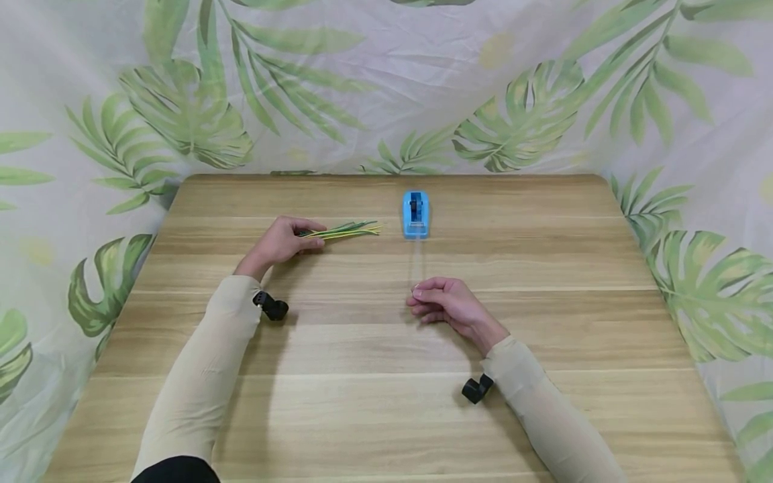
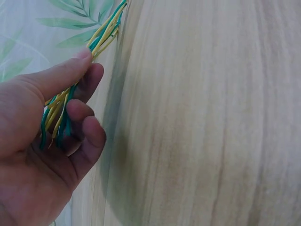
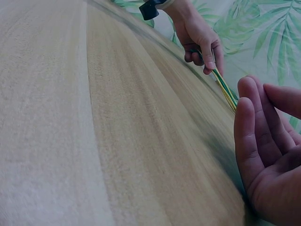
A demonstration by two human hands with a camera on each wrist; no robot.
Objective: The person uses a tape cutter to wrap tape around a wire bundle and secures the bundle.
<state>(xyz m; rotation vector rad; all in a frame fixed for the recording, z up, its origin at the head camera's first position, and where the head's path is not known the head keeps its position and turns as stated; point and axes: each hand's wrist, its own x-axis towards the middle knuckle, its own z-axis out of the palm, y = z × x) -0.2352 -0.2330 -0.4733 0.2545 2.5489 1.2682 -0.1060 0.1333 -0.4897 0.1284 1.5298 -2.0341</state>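
Note:
My left hand point(image 1: 284, 241) pinches a loose bundle of thin green and yellow wires point(image 1: 353, 231) at one end, over the far left part of the table. The bundle's free ends point right, towards a blue tape dispenser point(image 1: 416, 232). In the left wrist view, the thumb presses the wires point(image 2: 104, 37) against the fingers and their near ends hang inside the palm. My right hand point(image 1: 451, 305) pinches the end of a clear tape strip point(image 1: 417, 260) between thumb and fingertip. That strip runs straight from the dispenser's front towards me. Its other fingers are loosely bent.
The wood-grain table point(image 1: 362, 402) has its far edge against a leaf-patterned cloth point(image 1: 338, 87). Behind the wires stands the dispenser, near the table's back edge. A small black camera sits at each wrist, one at the left point(image 1: 272, 306) and one at the right point(image 1: 477, 389).

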